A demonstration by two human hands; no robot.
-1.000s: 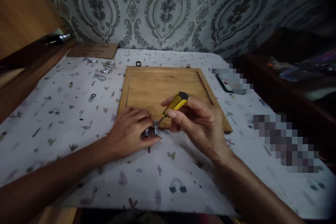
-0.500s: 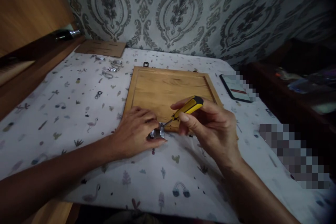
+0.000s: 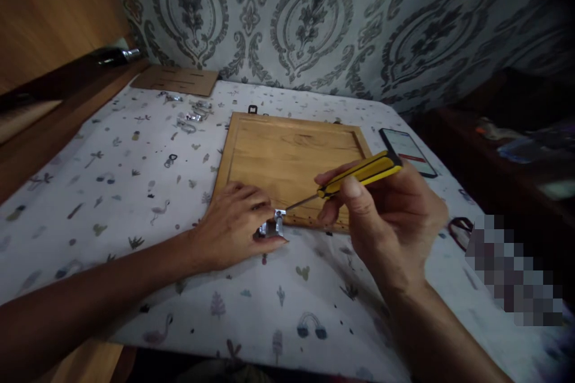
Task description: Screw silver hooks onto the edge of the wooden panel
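My left hand [image 3: 236, 224] lies at the near edge of a framed wooden panel [image 3: 287, 155], its fingers closed on a small shiny metal bracket [image 3: 279, 219]. That bracket sits at the panel's near edge, partly covered by the fingers. Between thumb and fingers, my right hand [image 3: 390, 215] holds a screwdriver [image 3: 359, 173] with a yellow and black handle. The screwdriver's shaft slants down to the left, and its tip is close to the bracket; whether it touches I cannot tell. A row of small dark holes runs along the panel's near edge.
Several metal fittings [image 3: 195, 115] lie at the back left, near a flat cardboard piece [image 3: 175, 80]. One small fitting [image 3: 170, 160] is left of the panel. A phone [image 3: 408, 152] lies to the right. A printed cloth [image 3: 251, 311] covers the table.
My right hand has moved to the right, and the screwdriver now lies at a flatter slant with more of its shaft showing. My left hand stays on the bracket.
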